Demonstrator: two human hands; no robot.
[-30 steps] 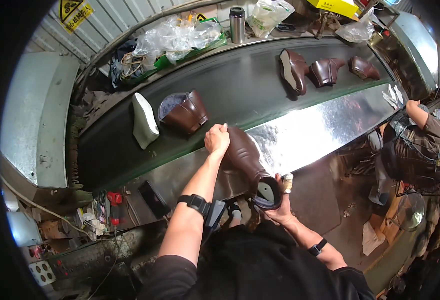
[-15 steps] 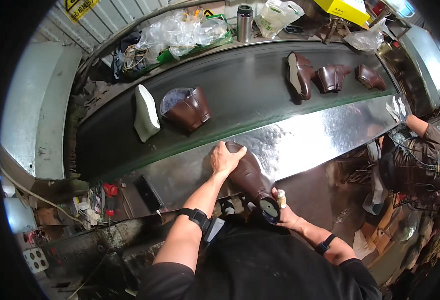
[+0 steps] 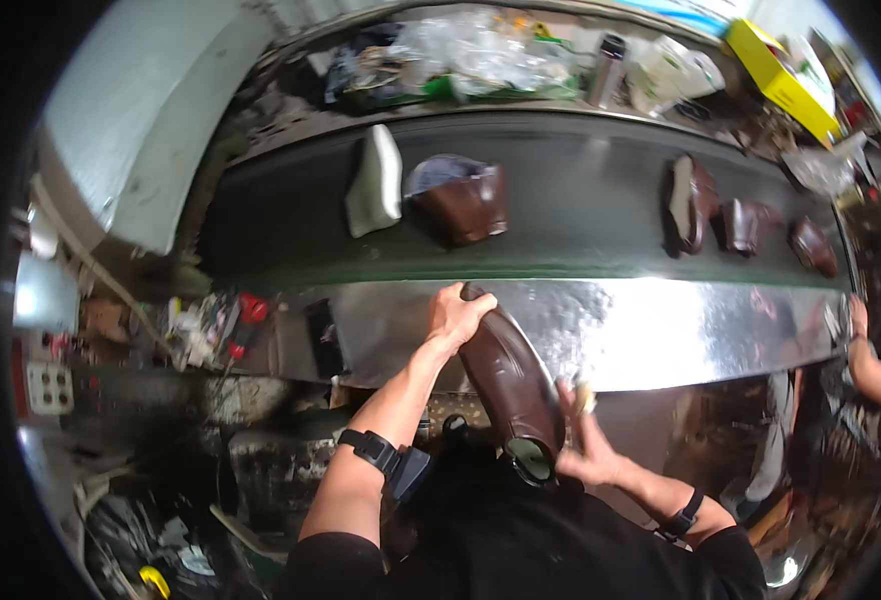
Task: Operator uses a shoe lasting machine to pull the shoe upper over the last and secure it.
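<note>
A dark brown leather shoe upper (image 3: pixel 505 375), stretched over a last, slants between my two hands. My left hand (image 3: pixel 454 320) is closed around its toe, above the shiny metal ledge. At the heel end, near my body, the dark round top of the last (image 3: pixel 531 460) shows. Beside that heel is my right hand (image 3: pixel 590 450), blurred, with its fingers stretched out and a pale wrap on one of them. Whether its thumb touches the leather I cannot tell.
Beyond the metal ledge (image 3: pixel 430 360) runs a black belt (image 3: pixel 590 200) carrying a white sole-shaped piece (image 3: pixel 376 185), a brown lined upper (image 3: pixel 470 210) and brown shoe parts (image 3: pixel 695 205). A co-worker's hand (image 3: pixel 858 320) is at the far right. A black phone-like slab (image 3: pixel 326 338) lies left.
The whole view has turned and shifted. My right hand has loosened from the heel and its fingers have straightened. My left hand keeps its hold on the toe.
</note>
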